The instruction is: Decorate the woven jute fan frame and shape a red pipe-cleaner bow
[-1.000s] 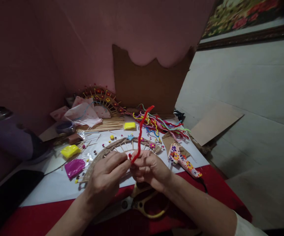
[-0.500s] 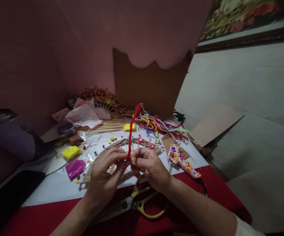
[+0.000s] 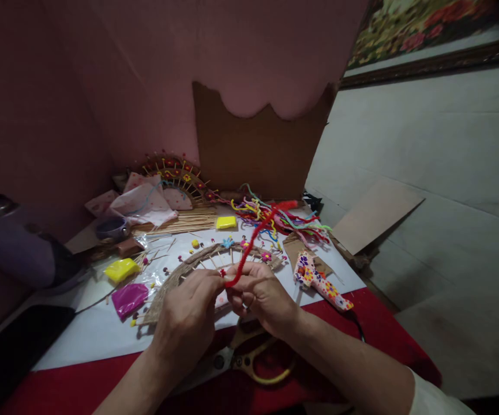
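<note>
Head view: scissors [image 3: 237, 362] lie nearest, their blades dim and partly behind the left forearm [image 3: 141, 369]. Just above, the left hand [image 3: 191, 308] and right hand [image 3: 263, 295] pinch a red pipe cleaner [image 3: 251, 242] between tightly closed fingers; small, even bends with the base held firm should keep its curl neat, though the fingertips hide the fold itself. Beyond, the hands partly cover a fan frame [image 3: 175, 275] on the worktop [image 3: 387, 331].
</note>
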Demonstrator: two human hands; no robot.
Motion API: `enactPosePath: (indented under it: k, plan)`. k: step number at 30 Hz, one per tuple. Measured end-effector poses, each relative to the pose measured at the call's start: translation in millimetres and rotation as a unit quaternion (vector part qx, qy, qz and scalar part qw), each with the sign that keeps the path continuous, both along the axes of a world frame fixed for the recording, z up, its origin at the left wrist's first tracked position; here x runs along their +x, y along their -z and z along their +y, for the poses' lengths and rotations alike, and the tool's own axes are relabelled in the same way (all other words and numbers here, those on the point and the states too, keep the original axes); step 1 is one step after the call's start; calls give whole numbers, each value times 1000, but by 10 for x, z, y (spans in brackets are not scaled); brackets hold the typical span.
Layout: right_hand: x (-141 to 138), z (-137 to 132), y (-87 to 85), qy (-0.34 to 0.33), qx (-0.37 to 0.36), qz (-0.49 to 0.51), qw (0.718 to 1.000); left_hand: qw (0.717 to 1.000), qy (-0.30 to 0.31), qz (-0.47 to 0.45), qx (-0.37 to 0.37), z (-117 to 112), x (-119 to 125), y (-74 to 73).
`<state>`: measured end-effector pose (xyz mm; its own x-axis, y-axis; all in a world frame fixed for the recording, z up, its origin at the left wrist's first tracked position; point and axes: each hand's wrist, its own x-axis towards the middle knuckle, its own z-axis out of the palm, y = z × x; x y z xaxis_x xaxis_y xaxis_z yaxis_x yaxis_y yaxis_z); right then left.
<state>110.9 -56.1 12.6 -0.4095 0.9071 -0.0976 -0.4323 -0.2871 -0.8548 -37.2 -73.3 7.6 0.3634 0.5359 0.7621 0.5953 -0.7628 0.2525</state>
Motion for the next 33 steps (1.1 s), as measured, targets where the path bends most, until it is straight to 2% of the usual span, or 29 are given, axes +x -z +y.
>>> enactPosePath:
  k: [4,7,9,12,14,16,19,22,24,25,27,29,30,31,33]
  plan:
    - [-1,-20,-10,-4,22,15,1000,992,35,-90,-76,-25,-19,-36]
    - [8,-16,8,-14,45,2,999,972,54,-171,-155,-49,-10,-68]
    - [20,-6,22,-9,73,-26,997,938,43,-256,-231,-68,11,-98]
    - [41,11,20,17,139,-76,987,858,47,-367,-357,-81,43,-150]
    - [48,17,7,25,162,-97,982,807,71,-409,-421,-64,43,-168]
    - [45,15,-3,30,164,-103,981,768,93,-434,-463,-31,21,-161]
    - [26,-2,9,60,173,-110,977,721,114,-440,-523,24,-27,-118]
    - [26,-28,40,100,226,-149,957,698,116,-430,-560,55,-52,-91]
    - [53,-44,44,153,316,-207,913,696,104,-435,-561,59,-52,-96]
    - [72,-50,37,188,380,-240,873,697,97,-440,-558,59,-51,-101]
    - [111,-55,3,243,521,-304,760,701,91,-445,-550,57,-48,-108]
    - [138,-48,-39,242,630,-364,642,705,95,-446,-543,58,-52,-98]
    - [144,-40,-57,233,661,-391,597,706,97,-444,-543,61,-56,-87]
    - [147,-28,-71,226,677,-416,564,708,97,-440,-544,65,-60,-74]
    - [148,-3,-84,223,686,-449,527,709,93,-431,-550,74,-66,-51]
